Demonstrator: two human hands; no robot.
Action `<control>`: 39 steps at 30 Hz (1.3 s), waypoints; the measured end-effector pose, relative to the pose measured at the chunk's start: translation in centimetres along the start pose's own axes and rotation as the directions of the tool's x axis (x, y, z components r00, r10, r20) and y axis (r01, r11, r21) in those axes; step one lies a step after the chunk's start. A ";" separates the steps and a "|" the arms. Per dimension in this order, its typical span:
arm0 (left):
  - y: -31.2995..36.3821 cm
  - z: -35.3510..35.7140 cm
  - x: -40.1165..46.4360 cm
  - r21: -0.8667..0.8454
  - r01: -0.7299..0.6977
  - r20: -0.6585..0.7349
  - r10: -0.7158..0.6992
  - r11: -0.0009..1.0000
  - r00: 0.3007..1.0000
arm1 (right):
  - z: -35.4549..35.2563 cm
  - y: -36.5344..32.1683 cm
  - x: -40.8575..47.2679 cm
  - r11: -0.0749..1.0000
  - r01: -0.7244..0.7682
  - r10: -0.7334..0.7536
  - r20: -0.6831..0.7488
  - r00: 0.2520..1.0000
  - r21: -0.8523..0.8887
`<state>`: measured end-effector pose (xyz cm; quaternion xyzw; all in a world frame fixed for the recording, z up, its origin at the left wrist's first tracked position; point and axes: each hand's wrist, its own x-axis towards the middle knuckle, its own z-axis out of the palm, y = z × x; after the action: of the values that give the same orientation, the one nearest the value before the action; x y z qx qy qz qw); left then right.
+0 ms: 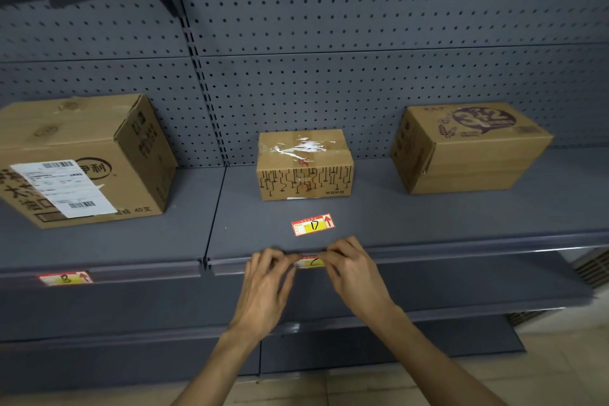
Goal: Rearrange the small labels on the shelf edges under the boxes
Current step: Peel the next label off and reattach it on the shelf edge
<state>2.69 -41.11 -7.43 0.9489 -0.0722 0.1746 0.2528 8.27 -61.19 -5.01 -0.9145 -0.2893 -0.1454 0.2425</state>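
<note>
A red-and-yellow label marked C (311, 262) sits in the front edge of the grey shelf (461, 249), under the middle box (304, 165). My left hand (268, 280) pinches its left end and my right hand (354, 270) pinches its right end. A second label marked D (313, 225) lies flat on the shelf surface just behind my hands. A third label marked B (66, 278) is fixed in the shelf edge at the left, below the large box (82, 158).
A third cardboard box (471, 147) with purple print stands at the right of the shelf. A pegboard back wall (362, 59) rises behind the boxes. Lower shelves (428, 303) jut out beneath my arms, and tiled floor shows at the bottom right.
</note>
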 end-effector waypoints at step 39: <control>0.9 -0.3 9.8 0.035 0.111 0.184 -0.116 0.993 0.976 | -2.2 3.6 7.0 0.993 -0.078 0.094 0.195 0.976 -0.086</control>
<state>11.50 -42.23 -3.21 0.9666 -0.0391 0.0715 0.2428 15.67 -61.72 -1.60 -0.9449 -0.2664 -0.0537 0.1827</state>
